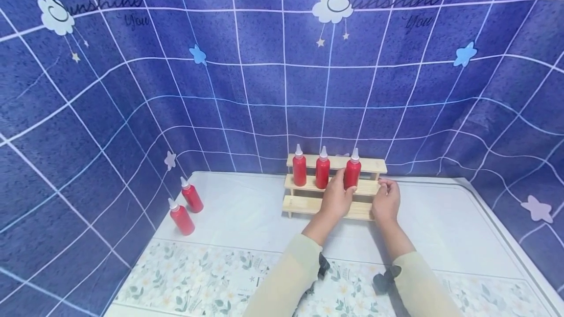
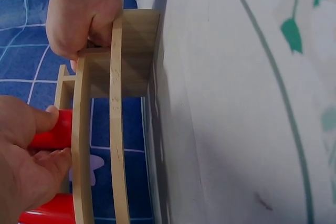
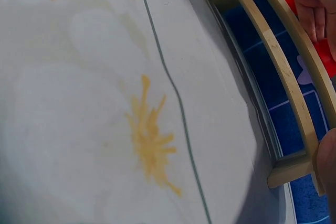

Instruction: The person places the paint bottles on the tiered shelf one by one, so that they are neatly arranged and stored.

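Observation:
A three-tier wooden display stand (image 1: pixel 304 204) stands at the back of the white table. Three red squeeze bottles with white nozzle caps are upright in a row on its middle tier: the left bottle (image 1: pixel 299 170), the middle bottle (image 1: pixel 322 173) and the right bottle (image 1: pixel 353 171). My left hand (image 1: pixel 336 199) holds the right bottle between thumb and fingers, low on its body; the left wrist view shows this grip on the red bottle (image 2: pixel 56 129) too. At the stand's right end, my right hand (image 1: pixel 386 203) grips the edge with curled fingers, partly hidden.
Two more red bottles stand at the table's left side, a rear bottle (image 1: pixel 192 197) and a front bottle (image 1: pixel 181 218). A floral cloth strip (image 1: pixel 194 273) covers the near part of the table (image 1: pixel 246 209). Blue gridded curtain (image 1: pixel 264 87) encloses the back and sides.

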Demonstrator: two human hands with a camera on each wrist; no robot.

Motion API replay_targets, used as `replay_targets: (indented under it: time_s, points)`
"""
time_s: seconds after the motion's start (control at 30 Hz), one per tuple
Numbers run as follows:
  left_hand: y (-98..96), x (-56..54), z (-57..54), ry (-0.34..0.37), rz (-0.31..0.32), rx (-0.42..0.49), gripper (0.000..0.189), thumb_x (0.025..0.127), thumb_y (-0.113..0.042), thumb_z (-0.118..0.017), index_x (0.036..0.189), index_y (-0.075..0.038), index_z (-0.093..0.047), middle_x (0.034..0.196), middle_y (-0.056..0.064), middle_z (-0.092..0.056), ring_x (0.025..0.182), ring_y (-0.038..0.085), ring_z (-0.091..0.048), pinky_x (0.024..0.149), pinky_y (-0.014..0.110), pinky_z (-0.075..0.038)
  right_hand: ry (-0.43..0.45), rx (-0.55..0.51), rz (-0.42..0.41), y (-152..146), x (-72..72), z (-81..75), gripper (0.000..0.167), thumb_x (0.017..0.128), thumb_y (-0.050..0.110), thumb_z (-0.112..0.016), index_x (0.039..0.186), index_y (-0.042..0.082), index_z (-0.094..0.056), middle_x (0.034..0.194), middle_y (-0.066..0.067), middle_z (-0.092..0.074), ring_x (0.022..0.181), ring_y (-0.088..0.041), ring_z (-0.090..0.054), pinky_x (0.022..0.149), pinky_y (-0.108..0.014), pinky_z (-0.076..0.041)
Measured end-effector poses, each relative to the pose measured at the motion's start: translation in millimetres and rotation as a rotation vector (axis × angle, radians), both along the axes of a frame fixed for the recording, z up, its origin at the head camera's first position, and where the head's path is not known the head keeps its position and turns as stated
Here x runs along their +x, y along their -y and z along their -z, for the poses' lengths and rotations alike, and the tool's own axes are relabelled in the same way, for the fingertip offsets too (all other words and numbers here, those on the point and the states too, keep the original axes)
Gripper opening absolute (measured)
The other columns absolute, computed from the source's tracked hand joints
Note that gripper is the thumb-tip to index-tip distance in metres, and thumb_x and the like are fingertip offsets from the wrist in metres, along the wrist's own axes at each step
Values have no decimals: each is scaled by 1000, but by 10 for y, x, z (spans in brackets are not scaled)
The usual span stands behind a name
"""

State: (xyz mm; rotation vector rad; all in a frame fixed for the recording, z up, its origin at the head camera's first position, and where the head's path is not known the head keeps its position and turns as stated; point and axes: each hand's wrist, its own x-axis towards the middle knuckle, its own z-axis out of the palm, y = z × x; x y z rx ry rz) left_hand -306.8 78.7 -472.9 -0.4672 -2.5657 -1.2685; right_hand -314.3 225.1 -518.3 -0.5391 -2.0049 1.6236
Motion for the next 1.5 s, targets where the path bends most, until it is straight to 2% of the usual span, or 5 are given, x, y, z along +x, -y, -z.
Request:
replay_targets:
  time_s: [0.2,0.43,0.9,1.23,1.5]
  points:
    - [-34,-4,4,-8,-29,-34,56,101,-16,-71,150,-6,-49,138,14,-70,130,27,-68,113,38,-56,8,-6,-9,-6,6,-7,28,113,15,-33,127,0,-53,129,-21,-58,117,-32,-54,98,-38,-43]
    - [-53,2,3,1,-30,11,54,99,-12,-73,148,-4,-51,134,16,-71,126,28,-70,110,38,-58,0,-15,-27,-5,24,-8,28,113,15,-32,126,-1,-52,137,-24,-57,136,-38,-52,120,-53,-41]
    - [-19,-18,-40,111,9,80,63,97,-9,-74,153,-4,-47,146,16,-66,132,28,-67,113,38,-56,4,-13,-41,5,40,-32,30,114,17,-32,129,-1,-51,135,-23,-56,132,-37,-52,117,-52,-42]
    - [21,79,-90,131,23,42,70,95,-12,-74,157,-1,-42,149,17,-63,141,30,-61,120,41,-50,-29,-16,-28,14,36,-36,28,114,13,-33,127,-3,-52,128,-23,-58,120,-32,-54,103,-39,-43]
    - [78,208,-100,150,28,7,73,97,-16,-72,159,3,-38,154,19,-59,147,31,-55,123,42,-46,-22,-24,-47,-13,36,-15,29,114,15,-33,128,-3,-51,136,-24,-57,138,-38,-52,121,-52,-40]
